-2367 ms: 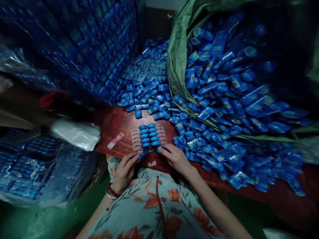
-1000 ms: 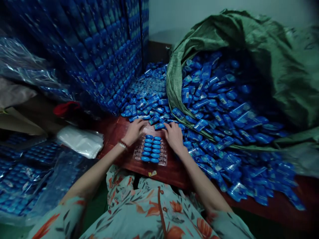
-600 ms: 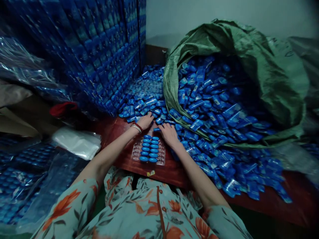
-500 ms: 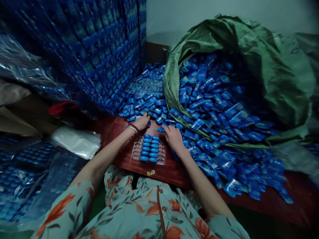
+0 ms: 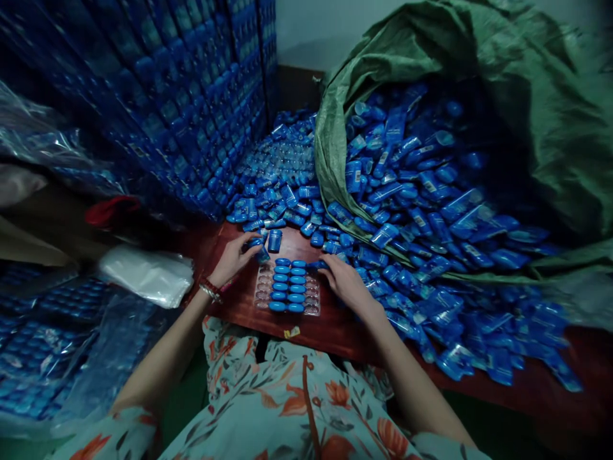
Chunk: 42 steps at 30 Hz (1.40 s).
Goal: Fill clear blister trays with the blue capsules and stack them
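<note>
A clear plastic tray [image 5: 262,295] lies on the red-brown table, with two middle columns of blue rounded packs [image 5: 297,289] seated in it and bare cavities down both sides. My left hand [image 5: 234,257], with beads and a bangle at the wrist, is closed on a small blue pack [image 5: 259,246] just off the tray's far left corner. At the far right corner my right hand [image 5: 342,279] pinches another small blue pack [image 5: 317,264], partly hidden by the fingers. One loose blue pack [image 5: 274,240] lies between the hands, beyond the tray.
A green woven sack [image 5: 330,140] spills blue packs [image 5: 421,281] across the table's right side. Tall stacks of filled trays [image 5: 182,108] rise at back left. Clear plastic bags [image 5: 146,275] and a red item [image 5: 112,211] lie left. A yellow scrap [image 5: 292,332] sits by the front edge.
My left hand has moved left and nearer from the pile, bringing a blue pack. My right hand has come slightly nearer, to the tray's right side. A loose pack now shows beyond the tray.
</note>
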Each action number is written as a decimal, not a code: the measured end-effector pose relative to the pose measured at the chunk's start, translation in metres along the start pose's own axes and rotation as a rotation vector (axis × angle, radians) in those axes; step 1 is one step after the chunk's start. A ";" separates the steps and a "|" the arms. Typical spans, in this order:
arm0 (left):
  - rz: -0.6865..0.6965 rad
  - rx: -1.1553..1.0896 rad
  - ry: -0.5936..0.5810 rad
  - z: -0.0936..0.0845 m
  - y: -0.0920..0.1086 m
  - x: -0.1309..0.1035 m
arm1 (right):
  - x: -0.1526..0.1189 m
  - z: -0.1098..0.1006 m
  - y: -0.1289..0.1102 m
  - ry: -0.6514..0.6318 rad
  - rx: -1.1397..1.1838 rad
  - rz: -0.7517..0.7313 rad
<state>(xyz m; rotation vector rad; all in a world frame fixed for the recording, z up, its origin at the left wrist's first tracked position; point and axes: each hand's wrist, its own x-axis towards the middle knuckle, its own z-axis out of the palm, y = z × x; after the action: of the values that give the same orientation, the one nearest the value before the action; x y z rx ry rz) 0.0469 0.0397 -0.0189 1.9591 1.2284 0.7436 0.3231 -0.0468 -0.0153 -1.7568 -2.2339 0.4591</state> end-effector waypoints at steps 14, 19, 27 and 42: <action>-0.004 0.239 -0.006 -0.005 -0.042 -0.062 | 0.014 -0.017 -0.013 -0.209 -0.294 -0.024; 0.096 0.256 0.014 -0.011 -0.020 -0.056 | 0.013 -0.011 -0.010 -0.182 -0.278 -0.051; 0.199 0.460 -0.168 0.005 0.003 -0.035 | 0.011 -0.007 -0.011 -0.120 -0.165 -0.044; 0.309 0.893 -0.577 0.009 0.041 -0.001 | 0.036 -0.009 -0.042 -0.290 -0.452 -0.195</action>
<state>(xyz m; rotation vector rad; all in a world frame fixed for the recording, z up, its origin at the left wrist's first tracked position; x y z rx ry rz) 0.0748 0.0240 0.0083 2.8356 0.9616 -0.3409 0.2810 -0.0199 0.0099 -1.7276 -2.8643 0.1831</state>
